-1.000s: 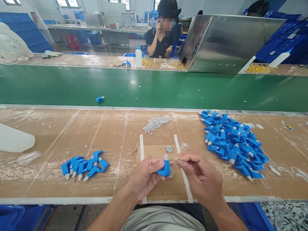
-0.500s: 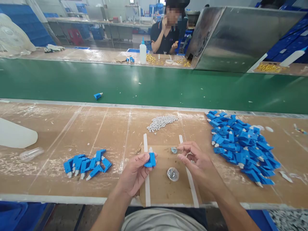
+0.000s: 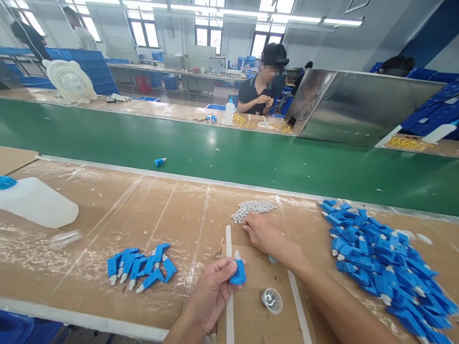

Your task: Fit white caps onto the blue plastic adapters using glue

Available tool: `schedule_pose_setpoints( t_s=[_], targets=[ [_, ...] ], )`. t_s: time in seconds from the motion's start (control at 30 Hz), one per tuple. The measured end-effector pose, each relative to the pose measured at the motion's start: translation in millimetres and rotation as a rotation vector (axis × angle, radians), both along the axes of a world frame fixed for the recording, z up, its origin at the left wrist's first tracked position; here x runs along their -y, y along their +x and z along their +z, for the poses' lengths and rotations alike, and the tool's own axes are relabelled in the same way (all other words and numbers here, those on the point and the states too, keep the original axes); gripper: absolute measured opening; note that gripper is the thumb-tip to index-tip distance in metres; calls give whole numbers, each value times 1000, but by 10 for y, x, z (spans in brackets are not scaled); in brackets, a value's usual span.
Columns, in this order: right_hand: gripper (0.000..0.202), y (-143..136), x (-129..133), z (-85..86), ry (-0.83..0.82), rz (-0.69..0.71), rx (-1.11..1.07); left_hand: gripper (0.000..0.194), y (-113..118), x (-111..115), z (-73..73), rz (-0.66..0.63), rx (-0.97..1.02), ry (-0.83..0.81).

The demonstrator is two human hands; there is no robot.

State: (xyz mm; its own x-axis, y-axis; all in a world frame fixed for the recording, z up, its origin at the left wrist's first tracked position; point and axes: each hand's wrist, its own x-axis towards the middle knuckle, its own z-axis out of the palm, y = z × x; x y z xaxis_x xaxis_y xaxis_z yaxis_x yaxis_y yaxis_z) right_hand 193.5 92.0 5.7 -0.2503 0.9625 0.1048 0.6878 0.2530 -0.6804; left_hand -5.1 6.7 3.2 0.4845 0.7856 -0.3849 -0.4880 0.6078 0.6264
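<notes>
Fingers [image 3: 229,271] around blue connector [image 3: 238,274]

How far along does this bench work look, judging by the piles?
Early, it seems. A small group of blue parts lies to the left, apparently the finished ones. In hand: the left hand holds one blue part upright, while the right hand reaches the heap of small grey pieces. Left: a far larger pile of blue parts on the right, likely waiting.
</notes>
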Motion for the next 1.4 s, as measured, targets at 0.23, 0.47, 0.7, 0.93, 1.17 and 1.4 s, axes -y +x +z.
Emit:
schedule_pose_setpoints(
  t_s=[0.23,0.47,0.7,0.93,1.17,1.4],
  targets=[
    [9,74,164,187,-245,-56,-444,24,-8,-10,20,21,14,-43],
    [30,275,639,390,-425,-109,-934,24,18,-46,69,69,-28,-49],
    [25,290,949,437,-532,-212,-1428,26,100,-40,173,111,-36,-69],
    [22,236,1050,481,-411,-241,-1488,22,244,36,331,29,-13,-43],
    [23,208,1149,509,-345,-248,-1349,28,329,43,461,-28,-11,57],
    [19,178,1257,512,-303,-203,-1119,28,384,91,483,-35,-42,176]
  ],
)
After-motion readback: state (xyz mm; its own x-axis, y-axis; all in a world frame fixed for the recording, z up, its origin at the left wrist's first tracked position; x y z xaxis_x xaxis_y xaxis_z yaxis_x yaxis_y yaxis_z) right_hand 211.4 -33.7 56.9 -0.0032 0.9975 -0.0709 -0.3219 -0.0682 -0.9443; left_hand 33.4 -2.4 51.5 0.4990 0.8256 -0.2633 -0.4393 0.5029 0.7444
